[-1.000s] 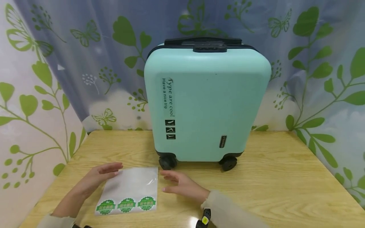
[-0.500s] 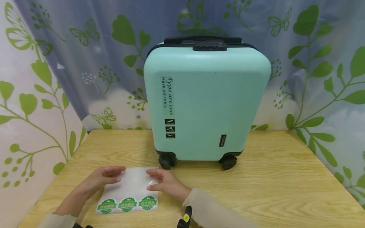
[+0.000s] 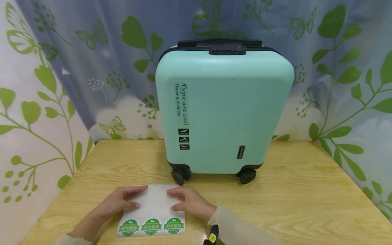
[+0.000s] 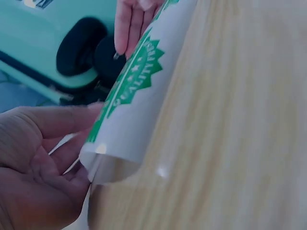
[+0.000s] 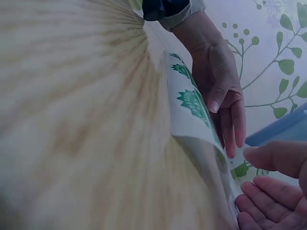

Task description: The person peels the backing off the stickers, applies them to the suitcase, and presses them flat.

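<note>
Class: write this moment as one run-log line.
left hand: at left side of sheet; right hand: at its right side; sheet: on table, three green stickers along near edge; suitcase: upright beyond sheet

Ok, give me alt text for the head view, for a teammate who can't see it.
A person's left hand and right hand are at opposite sides of a white sheet, with three green badges along its near edge, on a wooden table. Behind it, a mint-green suitcase stands on black wheels before a leaf-print backdrop.
</note>
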`<act>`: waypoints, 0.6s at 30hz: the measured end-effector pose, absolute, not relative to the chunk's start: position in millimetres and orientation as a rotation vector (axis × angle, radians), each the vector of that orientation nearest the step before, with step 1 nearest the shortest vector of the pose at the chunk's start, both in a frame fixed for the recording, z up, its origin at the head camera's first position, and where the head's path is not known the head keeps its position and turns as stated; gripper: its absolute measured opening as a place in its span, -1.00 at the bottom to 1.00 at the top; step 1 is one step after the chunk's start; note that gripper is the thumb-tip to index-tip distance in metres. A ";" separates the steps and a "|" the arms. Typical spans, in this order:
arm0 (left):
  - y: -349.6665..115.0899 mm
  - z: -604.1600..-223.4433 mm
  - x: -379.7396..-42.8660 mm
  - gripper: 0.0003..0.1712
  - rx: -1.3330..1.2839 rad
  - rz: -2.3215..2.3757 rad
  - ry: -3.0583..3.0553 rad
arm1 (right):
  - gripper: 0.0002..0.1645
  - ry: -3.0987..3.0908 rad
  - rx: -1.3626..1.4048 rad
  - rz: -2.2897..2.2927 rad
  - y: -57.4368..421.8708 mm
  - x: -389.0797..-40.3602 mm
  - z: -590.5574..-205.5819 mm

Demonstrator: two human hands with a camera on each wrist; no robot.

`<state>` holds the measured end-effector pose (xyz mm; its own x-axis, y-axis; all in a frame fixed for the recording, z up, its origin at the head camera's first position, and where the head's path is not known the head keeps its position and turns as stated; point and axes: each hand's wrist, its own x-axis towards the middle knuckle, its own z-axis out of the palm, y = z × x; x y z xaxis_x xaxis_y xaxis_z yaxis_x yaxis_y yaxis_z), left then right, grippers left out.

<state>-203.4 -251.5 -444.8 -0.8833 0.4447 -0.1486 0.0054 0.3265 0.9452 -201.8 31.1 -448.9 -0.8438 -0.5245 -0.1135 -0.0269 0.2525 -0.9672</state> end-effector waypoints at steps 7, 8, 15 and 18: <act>-225.1 -446.8 -196.9 -0.30 0.442 1.580 2.132 | -0.47 2.110 -0.471 -1.603 62.1 -195.1 -449.2; -221.5 -446.9 -196.7 -0.30 0.448 1.577 2.119 | -0.48 2.111 -0.464 -1.600 66.5 -194.0 -449.1; -201.3 -447.5 -196.6 -0.33 0.543 1.570 2.102 | -0.49 2.128 -0.477 -1.589 91.2 -189.8 -448.0; -190.4 -446.8 -194.7 -0.35 0.557 1.531 2.164 | -0.49 2.131 -0.490 -1.579 99.5 -188.2 -447.6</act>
<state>-194.7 -190.4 -446.8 -0.8274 0.5501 -0.1131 0.0764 0.3098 0.9477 -188.2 99.5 -447.6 -0.8398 -0.5252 -0.1374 -0.0215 0.2851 -0.9583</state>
